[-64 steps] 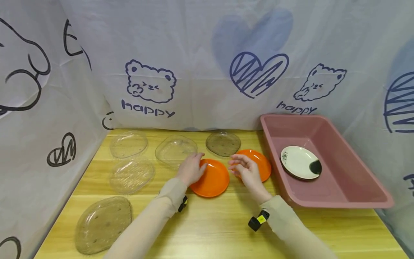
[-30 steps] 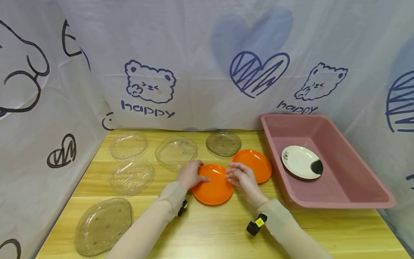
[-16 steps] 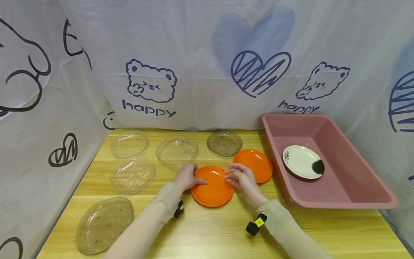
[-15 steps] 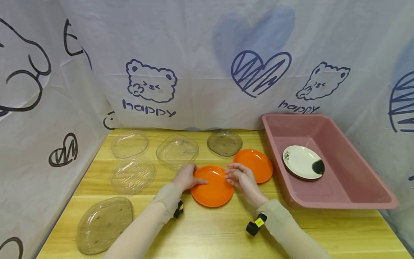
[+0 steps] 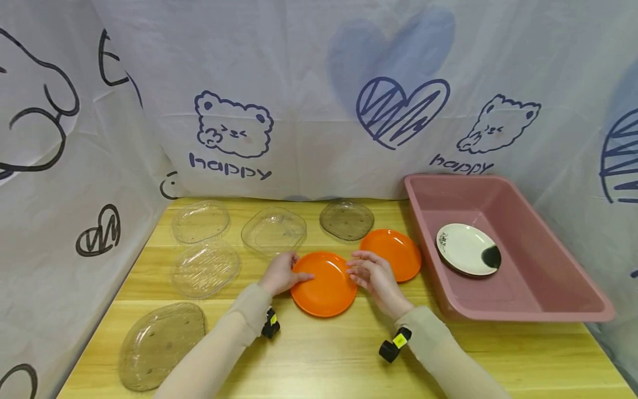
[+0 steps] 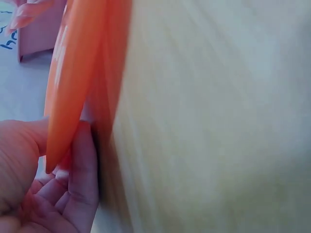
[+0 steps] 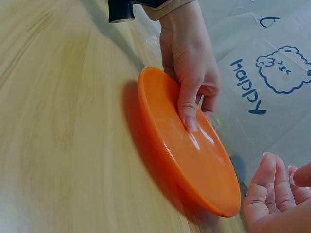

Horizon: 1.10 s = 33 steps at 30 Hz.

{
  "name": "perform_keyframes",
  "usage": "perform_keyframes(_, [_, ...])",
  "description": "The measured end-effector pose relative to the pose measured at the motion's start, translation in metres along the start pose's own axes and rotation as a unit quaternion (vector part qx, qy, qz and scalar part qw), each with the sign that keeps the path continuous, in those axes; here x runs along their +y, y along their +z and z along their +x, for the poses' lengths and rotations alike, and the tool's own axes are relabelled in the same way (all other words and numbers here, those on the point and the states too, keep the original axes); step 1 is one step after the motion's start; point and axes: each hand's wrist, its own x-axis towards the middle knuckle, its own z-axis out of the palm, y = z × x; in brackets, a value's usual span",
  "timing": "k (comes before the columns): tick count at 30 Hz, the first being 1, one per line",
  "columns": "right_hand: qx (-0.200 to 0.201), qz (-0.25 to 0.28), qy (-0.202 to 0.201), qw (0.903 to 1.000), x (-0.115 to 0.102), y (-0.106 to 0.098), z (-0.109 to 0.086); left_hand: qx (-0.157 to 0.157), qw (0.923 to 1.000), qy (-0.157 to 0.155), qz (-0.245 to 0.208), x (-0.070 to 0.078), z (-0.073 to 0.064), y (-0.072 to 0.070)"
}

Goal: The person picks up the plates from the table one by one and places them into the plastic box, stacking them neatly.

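Left grip shifted leftward, pinching orange plate; right grip loosely spread; second plate beside pink tub, desk's right edge.

The orange plate gleams above soft shadow.

My head camera looks forward and down across the tabletop to the far curtain. My left wrist's camera faces right, close against the orange plate; my right wrist's faces left from farther off, both sharing plate and left hand.
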Motion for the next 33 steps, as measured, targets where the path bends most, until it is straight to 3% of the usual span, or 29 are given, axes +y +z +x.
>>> perform_keyframes(6, [0.007, 0.011, 0.011, 0.9999, 0.000, 0.000, 0.002, -0.008, 0.9996, 0.011, -0.026, 0.001, -0.006, -0.005])
perform_keyframes(11, [0.037, 0.037, 0.009, 0.9986, 0.000, 0.000, 0.003, -0.019, 0.9983, -0.015, -0.053, -0.002, -0.006, -0.002])
perform_keyframes(15, [0.061, 0.062, 0.004, 0.9962, 0.000, -0.001, 0.003, -0.006, 0.9985, -0.019, -0.050, -0.007, -0.007, 0.002])
perform_keyframes(20, [0.064, 0.067, 0.002, 0.9957, -0.002, -0.002, 0.001, 0.009, 0.9975, -0.015, -0.068, -0.010, -0.008, 0.006])
perform_keyframes(26, [0.059, 0.060, 0.005, 0.9964, -0.001, -0.002, 0.002, 0.006, 0.9899, -0.021, -0.140, -0.011, -0.008, 0.009])
perform_keyframes(33, [0.062, 0.033, -0.018, 0.9973, 0.001, -0.003, 0.002, 0.012, 0.9725, -0.054, -0.226, -0.009, -0.009, 0.010])
